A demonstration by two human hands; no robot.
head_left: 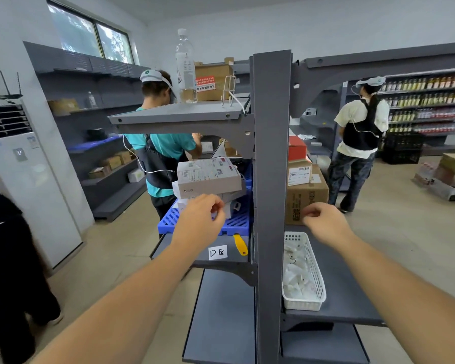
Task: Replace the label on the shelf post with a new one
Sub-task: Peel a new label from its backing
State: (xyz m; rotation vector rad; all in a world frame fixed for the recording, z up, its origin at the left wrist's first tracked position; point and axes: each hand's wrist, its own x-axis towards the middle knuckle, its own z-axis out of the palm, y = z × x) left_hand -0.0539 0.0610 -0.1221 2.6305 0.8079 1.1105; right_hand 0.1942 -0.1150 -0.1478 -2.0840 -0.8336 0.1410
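Observation:
A dark grey shelf post (271,153) stands straight ahead, and its front face shows no label. A white label (217,252) with handwritten marks lies flat on the grey shelf (176,252) left of the post. Beside it lies a yellow scraper (240,244). My left hand (202,216) hovers above the label with its fingers curled, and whether it pinches anything I cannot tell. My right hand (323,223) hangs right of the post, fingers loosely curled, holding nothing visible.
A white mesh basket (317,274) of crumpled paper sits on the right shelf. A blue crate (237,224) with white boxes (208,177) and a cardboard box (306,195) flank the post. A water bottle (185,67) stands on top. Two people work behind the shelving; another stands at left.

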